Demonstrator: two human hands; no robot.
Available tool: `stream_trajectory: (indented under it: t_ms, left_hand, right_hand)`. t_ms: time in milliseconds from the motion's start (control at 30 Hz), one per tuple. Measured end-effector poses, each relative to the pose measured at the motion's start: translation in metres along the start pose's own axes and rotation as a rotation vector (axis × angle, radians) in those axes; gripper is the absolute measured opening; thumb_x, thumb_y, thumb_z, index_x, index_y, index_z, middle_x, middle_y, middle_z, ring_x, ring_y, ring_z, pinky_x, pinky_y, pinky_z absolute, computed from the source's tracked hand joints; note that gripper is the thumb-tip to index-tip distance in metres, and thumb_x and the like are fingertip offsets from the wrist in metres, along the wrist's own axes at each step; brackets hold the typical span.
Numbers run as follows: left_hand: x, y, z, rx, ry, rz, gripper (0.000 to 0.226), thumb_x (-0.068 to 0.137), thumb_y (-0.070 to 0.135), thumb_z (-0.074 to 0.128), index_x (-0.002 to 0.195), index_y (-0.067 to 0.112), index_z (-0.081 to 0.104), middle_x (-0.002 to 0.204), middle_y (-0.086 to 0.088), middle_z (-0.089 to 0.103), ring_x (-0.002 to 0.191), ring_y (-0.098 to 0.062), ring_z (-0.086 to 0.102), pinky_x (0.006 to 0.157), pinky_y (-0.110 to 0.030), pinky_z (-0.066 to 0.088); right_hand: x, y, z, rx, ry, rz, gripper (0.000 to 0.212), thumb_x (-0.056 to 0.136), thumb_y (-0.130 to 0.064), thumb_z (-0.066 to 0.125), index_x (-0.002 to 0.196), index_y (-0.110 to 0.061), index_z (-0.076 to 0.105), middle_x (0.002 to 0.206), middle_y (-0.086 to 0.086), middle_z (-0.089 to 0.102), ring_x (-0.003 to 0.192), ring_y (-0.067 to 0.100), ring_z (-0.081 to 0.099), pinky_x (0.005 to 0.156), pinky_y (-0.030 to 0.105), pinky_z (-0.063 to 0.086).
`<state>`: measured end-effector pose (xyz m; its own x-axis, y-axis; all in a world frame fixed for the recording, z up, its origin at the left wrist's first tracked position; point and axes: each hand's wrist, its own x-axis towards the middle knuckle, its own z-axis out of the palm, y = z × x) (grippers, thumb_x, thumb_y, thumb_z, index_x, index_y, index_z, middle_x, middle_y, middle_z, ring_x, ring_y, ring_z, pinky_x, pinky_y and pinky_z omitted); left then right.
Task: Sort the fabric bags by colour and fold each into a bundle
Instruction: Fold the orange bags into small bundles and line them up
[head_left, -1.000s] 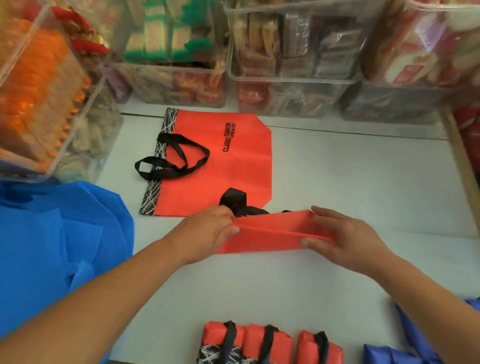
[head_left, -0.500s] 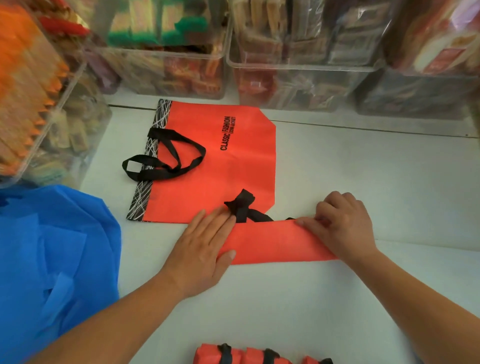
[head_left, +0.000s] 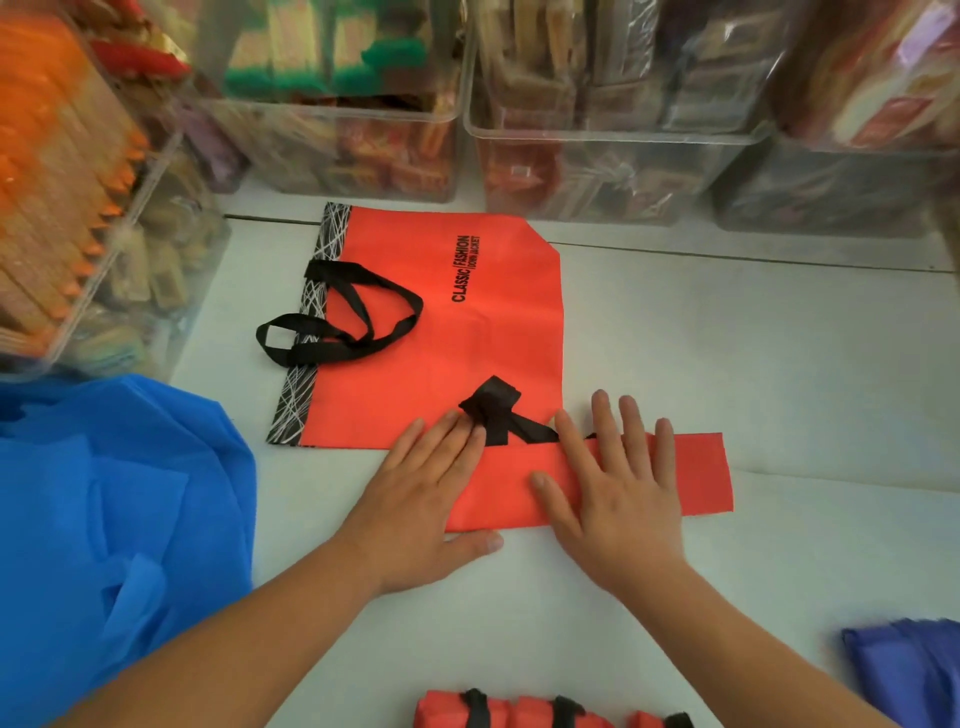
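The folded red bag (head_left: 696, 478), a long strip, lies at the centre of the white table (head_left: 753, 364). The left hand (head_left: 426, 499) presses flat on its 9 o'clock end and the right hand (head_left: 618, 499) on its middle, fingers straight, the two hands side by side. An unfolded red bag (head_left: 441, 338) lies at 12 o'clock. Blue bags (head_left: 114, 519) are piled at 9 o'clock and red bundles (head_left: 498, 712) sit at 6 o'clock.
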<state>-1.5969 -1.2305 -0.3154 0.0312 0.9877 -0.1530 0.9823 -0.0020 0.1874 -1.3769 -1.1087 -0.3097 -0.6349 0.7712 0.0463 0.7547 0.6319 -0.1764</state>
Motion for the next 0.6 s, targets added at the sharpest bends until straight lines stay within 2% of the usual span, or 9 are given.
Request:
stream_trajectory:
  t_ms: [67, 133, 200, 300, 367, 467, 533, 567, 600]
  left_hand:
    - [-0.007, -0.006, -0.003, -0.045, 0.008, 0.051, 0.095, 0.095, 0.075, 0.041, 0.163, 0.011, 0.022, 0.171, -0.007, 0.018, 0.159, -0.021, 0.007, 0.126, -0.047, 0.013]
    - [-0.021, -0.011, -0.006, -0.057, 0.076, 0.123, 0.078, 0.095, 0.054, 0.055, 0.157, 0.011, 0.037, 0.166, -0.012, 0.031, 0.155, -0.027, 0.027, 0.122, -0.048, 0.029]
    - [-0.037, -0.014, -0.008, -0.003, 0.121, 0.212, 0.067, 0.087, 0.035, 0.061, 0.148, 0.010, 0.050, 0.160, -0.019, 0.040, 0.145, -0.035, 0.043, 0.113, -0.050, 0.042]
    - [-0.058, -0.014, -0.009, 0.150, 0.130, 0.283, 0.061, 0.082, 0.031, 0.061, 0.139, 0.010, 0.057, 0.152, -0.020, 0.050, 0.136, -0.037, 0.053, 0.096, -0.046, 0.054]
    - [-0.064, -0.010, -0.012, 0.192, 0.150, 0.291, 0.056, 0.085, 0.032, 0.059, 0.136, 0.010, 0.058, 0.146, -0.018, 0.057, 0.128, -0.036, 0.060, 0.086, -0.042, 0.059]
    - [-0.065, 0.004, -0.022, 0.161, 0.191, 0.279, 0.047, 0.089, 0.029, 0.051, 0.131, 0.010, 0.060, 0.131, -0.012, 0.067, 0.104, -0.028, 0.070, 0.073, -0.037, 0.059]
    - [-0.063, 0.014, -0.034, 0.068, 0.210, 0.285, 0.046, 0.084, 0.030, 0.052, 0.126, 0.014, 0.060, 0.119, -0.005, 0.071, 0.087, -0.023, 0.069, 0.068, -0.035, 0.056]
    - [-0.062, 0.020, -0.041, -0.005, 0.219, 0.285, 0.044, 0.082, 0.030, 0.056, 0.122, 0.015, 0.063, 0.114, -0.003, 0.071, 0.083, -0.023, 0.066, 0.068, -0.035, 0.055]
    - [-0.062, 0.025, -0.048, -0.085, 0.228, 0.286, 0.039, 0.080, 0.027, 0.060, 0.117, 0.014, 0.067, 0.109, -0.001, 0.070, 0.083, -0.024, 0.064, 0.069, -0.036, 0.054]
  right_hand:
    - [-0.005, 0.002, 0.011, -0.028, -0.084, -0.005, 0.071, 0.102, -0.067, 0.030, 0.160, -0.025, 0.035, 0.167, 0.015, 0.030, 0.156, 0.037, 0.021, 0.125, 0.062, 0.012]
    - [-0.003, 0.007, 0.013, -0.032, -0.120, -0.023, 0.073, 0.103, -0.067, 0.024, 0.162, -0.025, 0.030, 0.168, 0.013, 0.028, 0.157, 0.033, 0.019, 0.126, 0.060, 0.011]
    - [-0.002, 0.012, 0.013, -0.009, -0.134, -0.078, 0.071, 0.104, -0.066, 0.020, 0.163, -0.028, 0.026, 0.170, 0.008, 0.024, 0.158, 0.029, 0.016, 0.127, 0.056, 0.008]
    - [0.004, 0.020, 0.009, 0.030, -0.101, -0.198, 0.068, 0.105, -0.065, 0.023, 0.163, -0.029, 0.026, 0.171, 0.008, 0.018, 0.158, 0.030, 0.016, 0.127, 0.054, 0.009]
    - [0.010, 0.018, -0.001, 0.000, 0.010, -0.175, 0.068, 0.101, -0.062, 0.044, 0.158, -0.026, 0.039, 0.167, 0.018, 0.028, 0.155, 0.040, 0.024, 0.125, 0.060, 0.015]
    - [-0.005, -0.014, -0.021, 0.064, 0.256, -0.050, 0.050, 0.087, -0.031, 0.075, 0.134, -0.015, 0.067, 0.139, 0.024, 0.054, 0.129, 0.048, 0.049, 0.112, 0.062, 0.038]
    - [-0.031, -0.041, -0.028, 0.295, 0.266, -0.040, 0.029, 0.087, -0.022, 0.073, 0.116, -0.016, 0.075, 0.122, 0.011, 0.064, 0.109, 0.038, 0.060, 0.094, 0.053, 0.052]
    - [-0.046, -0.050, -0.030, 0.432, 0.225, -0.041, 0.024, 0.090, -0.023, 0.068, 0.112, -0.017, 0.076, 0.118, 0.004, 0.068, 0.108, 0.031, 0.064, 0.093, 0.050, 0.053]
    - [-0.059, -0.053, -0.030, 0.542, 0.179, -0.043, 0.029, 0.090, -0.024, 0.061, 0.114, -0.020, 0.077, 0.121, -0.001, 0.069, 0.115, 0.025, 0.064, 0.098, 0.049, 0.052]
